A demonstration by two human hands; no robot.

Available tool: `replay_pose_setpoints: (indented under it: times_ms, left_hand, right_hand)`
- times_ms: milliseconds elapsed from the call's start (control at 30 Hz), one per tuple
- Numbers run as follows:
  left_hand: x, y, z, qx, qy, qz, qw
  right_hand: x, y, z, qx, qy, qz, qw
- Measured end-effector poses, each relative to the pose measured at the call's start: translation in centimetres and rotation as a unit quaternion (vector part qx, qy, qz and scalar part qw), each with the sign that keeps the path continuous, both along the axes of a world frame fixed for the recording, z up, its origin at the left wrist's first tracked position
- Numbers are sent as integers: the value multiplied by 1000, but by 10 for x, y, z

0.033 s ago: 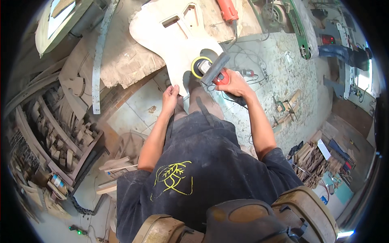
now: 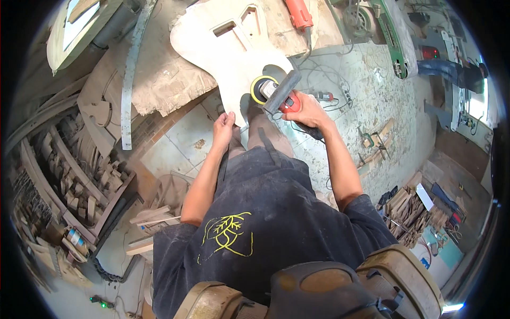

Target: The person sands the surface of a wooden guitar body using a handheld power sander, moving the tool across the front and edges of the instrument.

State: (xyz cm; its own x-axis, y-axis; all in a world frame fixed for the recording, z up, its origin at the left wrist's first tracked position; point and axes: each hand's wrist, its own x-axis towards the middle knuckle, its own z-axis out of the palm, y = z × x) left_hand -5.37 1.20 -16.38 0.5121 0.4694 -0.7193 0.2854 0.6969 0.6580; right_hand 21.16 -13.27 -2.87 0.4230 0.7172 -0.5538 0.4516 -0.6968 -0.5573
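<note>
A pale wooden guitar body (image 2: 239, 64) with cut-out pockets lies on the dusty workbench, its near horn jutting past the edge. My left hand (image 2: 223, 128) is closed on the tip of that horn, thumb on top. In my right hand (image 2: 311, 111) is a red and grey handheld power sander (image 2: 290, 102), gripped round its body. Its round yellow-rimmed pad (image 2: 262, 89) is at the inner curve beside the horn; whether it touches the wood I cannot tell. A dark bar-shaped part crosses the tool's front.
Plywood covers the bench (image 2: 159, 80), where another red power tool (image 2: 299, 15) lies at the far side. A long metal strip (image 2: 128, 85) runs along the left. Wood offcuts (image 2: 101, 186) fill a rack at left. Cables (image 2: 329, 74) and a clamp (image 2: 369, 139) are on the floor at right.
</note>
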Motion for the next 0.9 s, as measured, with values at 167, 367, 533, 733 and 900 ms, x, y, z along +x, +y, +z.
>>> replay_pose_setpoints:
  times_ms: [167,367,533,733,900]
  left_hand:
    - [0,-1,1,12,14,-7,1000]
    - [2,-2,7,5,13,-11,1000]
    - [1,-3,9,-6,6,1,1000]
    - [-2,-2,7,-7,29,-12,999]
    - [-1,-4,3,2,10,-7,1000]
  right_hand:
    - [3,6,7,-2,31,-25,999]
    - [4,6,10,2,14,-31,999]
    - [-1,8,13,7,24,-13,1000]
    - [-7,19,14,23,34,16,999]
    - [-9,17,14,2,38,7,999]
